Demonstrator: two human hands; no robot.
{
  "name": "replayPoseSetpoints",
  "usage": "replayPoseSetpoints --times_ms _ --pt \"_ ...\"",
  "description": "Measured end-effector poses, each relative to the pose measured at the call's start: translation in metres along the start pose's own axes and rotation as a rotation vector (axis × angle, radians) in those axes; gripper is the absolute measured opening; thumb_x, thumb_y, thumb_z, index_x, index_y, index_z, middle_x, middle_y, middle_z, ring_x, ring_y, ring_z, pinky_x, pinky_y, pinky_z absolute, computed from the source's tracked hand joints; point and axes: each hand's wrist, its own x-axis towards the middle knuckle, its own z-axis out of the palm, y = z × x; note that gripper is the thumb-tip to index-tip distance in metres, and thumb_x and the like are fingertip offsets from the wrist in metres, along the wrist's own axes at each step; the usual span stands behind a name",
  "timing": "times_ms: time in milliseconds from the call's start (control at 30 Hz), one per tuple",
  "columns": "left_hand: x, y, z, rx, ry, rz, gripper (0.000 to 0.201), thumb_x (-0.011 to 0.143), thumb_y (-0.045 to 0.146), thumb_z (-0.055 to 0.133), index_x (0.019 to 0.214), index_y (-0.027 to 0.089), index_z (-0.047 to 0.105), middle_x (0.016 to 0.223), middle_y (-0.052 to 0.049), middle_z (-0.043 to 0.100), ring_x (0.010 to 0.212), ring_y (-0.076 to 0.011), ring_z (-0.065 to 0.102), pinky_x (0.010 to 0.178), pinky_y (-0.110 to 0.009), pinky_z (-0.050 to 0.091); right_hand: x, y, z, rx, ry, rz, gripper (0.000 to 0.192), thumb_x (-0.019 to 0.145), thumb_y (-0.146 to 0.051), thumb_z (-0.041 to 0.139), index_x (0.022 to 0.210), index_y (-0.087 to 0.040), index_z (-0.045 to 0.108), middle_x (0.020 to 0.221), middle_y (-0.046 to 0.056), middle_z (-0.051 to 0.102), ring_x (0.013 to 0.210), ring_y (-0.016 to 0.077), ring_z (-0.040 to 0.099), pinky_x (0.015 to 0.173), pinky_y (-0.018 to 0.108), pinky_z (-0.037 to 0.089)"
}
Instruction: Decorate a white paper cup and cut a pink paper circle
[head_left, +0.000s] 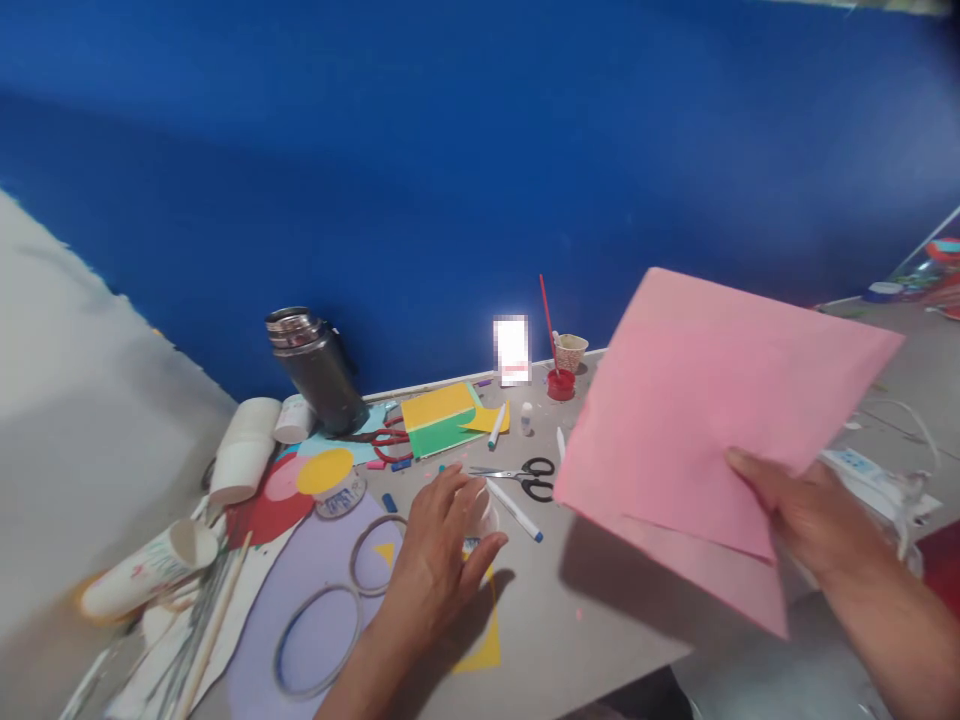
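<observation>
Pink paper (pixel 705 400) in right hand (pixel 806 515)

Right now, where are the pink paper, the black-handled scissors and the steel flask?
pink paper (pixel 712 400), head view, sheet's middle
black-handled scissors (pixel 537 478), head view, handle loops
steel flask (pixel 319 375), head view, dark body

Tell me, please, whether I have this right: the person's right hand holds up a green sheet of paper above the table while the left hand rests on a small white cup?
Not quite: the sheet of paper is pink, not green, as the head view shows. The rest stands: the right hand holds it up above the table, and the left hand rests on a small white cup.
</observation>
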Motion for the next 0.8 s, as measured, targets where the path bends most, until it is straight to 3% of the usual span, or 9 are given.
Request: replayPoseSetpoints --times_ms 67,167,233,333,467,600,700,800 --pt "0.004 0.006 -0.012 -0.162 0.032 -0.134 0.043 0.1 0.039 0.066 0.141 0.027 0.061 0.149 -0.015 0.062 0.147 -0.0379 0.053 0.12 -0.063 0.046 0.014 -0.009 0.033 0.125 -0.144 0.182 0.037 0.089 -0.048 0.082 0.118 -0.025 0.08 0.132 0.015 0.078 0.122 0.037 0.074 0.101 0.046 0.063" --pt "0.015 0.016 -0.035 -0.607 0.116 -0.388 0.053 0.101 0.055 0.06 0.144 0.025 0.06 0.147 -0.017 0.065 0.136 -0.0361 0.063 0.114 -0.057 0.052 0.013 -0.019 0.068 0.197 -0.279 0.213 0.051 0.079 -0.05 0.09 0.121 -0.025 0.08 0.127 0.012 0.081 0.121 0.0406 0.075 0.105 0.055 0.062" --pt "0.024 0.022 -0.049 -0.976 0.163 -0.515 0.064 0.094 0.063 0.067 0.142 0.021 0.06 0.136 -0.018 0.072 0.134 -0.0373 0.065 0.104 -0.051 0.059 0.008 -0.026 0.085 0.237 -0.416 0.215 0.055 0.077 -0.051 0.091 0.123 -0.024 0.079 0.122 0.011 0.083 0.113 0.0398 0.079 0.1 0.055 0.065" --pt "0.034 0.033 -0.059 -1.308 0.028 -0.668 0.071 0.081 0.056 0.083 0.14 0.021 0.064 0.129 -0.017 0.077 0.124 -0.0378 0.073 0.099 -0.049 0.062 -0.001 -0.04 0.108 0.262 -0.626 0.208 0.053 0.079 -0.051 0.089 0.122 -0.022 0.08 0.113 0.011 0.085 0.104 0.0383 0.081 0.092 0.052 0.067" --pt "0.033 0.048 -0.055 -1.395 -0.026 -0.789 0.059 0.072 0.04 0.093 0.122 0.015 0.077 0.118 -0.017 0.082 0.111 -0.0376 0.078 0.101 -0.051 0.061 -0.009 -0.058 0.129 0.267 -0.799 0.205 0.062 0.082 -0.054 0.087 0.132 -0.021 0.076 0.114 0.013 0.084 0.102 0.0368 0.081 0.09 0.05 0.067" --pt "0.024 0.059 -0.041 -1.295 0.037 -0.802 0.051 0.071 0.043 0.094 0.108 0.011 0.082 0.103 -0.016 0.084 0.098 -0.0358 0.08 0.096 -0.051 0.063 -0.014 -0.06 0.124 0.198 -0.834 0.232 0.074 0.08 -0.055 0.087 0.143 -0.02 0.069 0.125 0.016 0.081 0.109 0.0387 0.079 0.094 0.051 0.066" --pt "0.016 0.065 -0.03 -1.235 0.009 -0.81 0.047 0.075 0.048 0.09 0.102 0.01 0.084 0.095 -0.014 0.084 0.088 -0.0334 0.08 0.089 -0.047 0.064 -0.018 -0.055 0.111 0.066 -0.682 0.226 0.067 0.078 -0.059 0.085 0.131 -0.019 0.076 0.121 0.015 0.083 0.108 0.0421 0.079 0.093 0.052 0.066" --pt "0.008 0.067 -0.023 -1.245 0.042 -0.781 0.046 0.077 0.05 0.088 0.101 0.011 0.085 0.093 -0.013 0.084 0.086 -0.0316 0.08 0.088 -0.044 0.063 -0.027 -0.051 0.11 -0.051 -0.614 0.327 0.05 0.075 -0.064 0.082 0.1 -0.021 0.085 0.098 0.014 0.086 0.086 0.0426 0.081 0.072 0.047 0.068"
